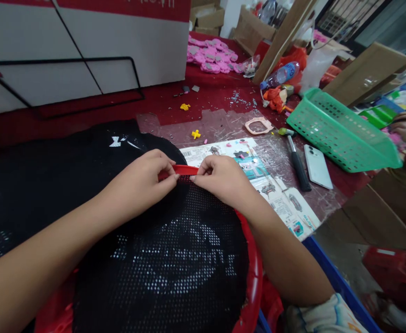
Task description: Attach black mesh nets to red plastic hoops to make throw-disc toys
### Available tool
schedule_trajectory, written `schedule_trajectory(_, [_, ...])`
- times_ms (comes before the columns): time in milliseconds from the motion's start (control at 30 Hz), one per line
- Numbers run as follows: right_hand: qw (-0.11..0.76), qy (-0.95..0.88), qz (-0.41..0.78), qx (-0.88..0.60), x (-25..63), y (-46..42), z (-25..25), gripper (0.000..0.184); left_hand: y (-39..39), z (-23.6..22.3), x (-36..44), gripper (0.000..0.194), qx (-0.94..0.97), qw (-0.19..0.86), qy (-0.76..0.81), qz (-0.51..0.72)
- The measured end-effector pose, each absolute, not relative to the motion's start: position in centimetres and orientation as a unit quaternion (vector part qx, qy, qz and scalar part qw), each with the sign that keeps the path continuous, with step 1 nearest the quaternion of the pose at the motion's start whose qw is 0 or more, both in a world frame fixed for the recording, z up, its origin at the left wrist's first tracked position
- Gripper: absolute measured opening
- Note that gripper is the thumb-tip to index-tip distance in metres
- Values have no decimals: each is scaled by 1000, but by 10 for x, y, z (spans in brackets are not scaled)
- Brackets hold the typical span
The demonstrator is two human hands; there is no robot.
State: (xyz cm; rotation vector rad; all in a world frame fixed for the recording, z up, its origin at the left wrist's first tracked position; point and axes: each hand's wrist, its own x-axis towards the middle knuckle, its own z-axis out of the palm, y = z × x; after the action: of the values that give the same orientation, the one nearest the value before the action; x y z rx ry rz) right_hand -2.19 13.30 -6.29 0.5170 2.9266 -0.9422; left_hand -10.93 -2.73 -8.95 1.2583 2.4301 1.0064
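Red strip (186, 170) sits directly between left hand (150, 176) and right hand (221, 179), 1 end pinched in each so neither is nearer, long axis running left-right at the far part of the black mesh cloth (203, 208), contact with it unclear.

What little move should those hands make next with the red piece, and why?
Perhaps turn the red strip slightly to inspect it: the left hand and right hand pinch it from either side, so it seems steady enough to turn. Its middle shows between them, but fingers cover its ends, and the black mesh cloth lies just below.
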Motion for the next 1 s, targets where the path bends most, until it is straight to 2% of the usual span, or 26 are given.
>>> schedule_trajectory(233, [2, 937, -300, 181, -23, 127, -65, 7, -24, -96, -116, 22, 421, 119, 840, 322])
schedule_trajectory(400, [27, 935, -310, 170, -22, 134, -62, 14, -23, -94, -116, 23, 409, 120, 855, 296])
schedule_trajectory(467, [51, 924, -343, 159, -21, 140, -62, 16, -24, -93, -114, 23, 410, 115, 852, 305])
schedule_trajectory(600, [106, 883, -442, 114, -20, 153, -60, 6, -28, -91, -111, 25, 427, 114, 839, 319])
schedule_trajectory(667, [115, 865, -478, 99, -19, 158, -59, 8, -29, -92, -111, 26, 433, 111, 838, 314])
schedule_trajectory(1000, [77, 858, -495, 116, -21, 161, -65, 12, -29, -92, -112, 27, 432, 112, 838, 316])
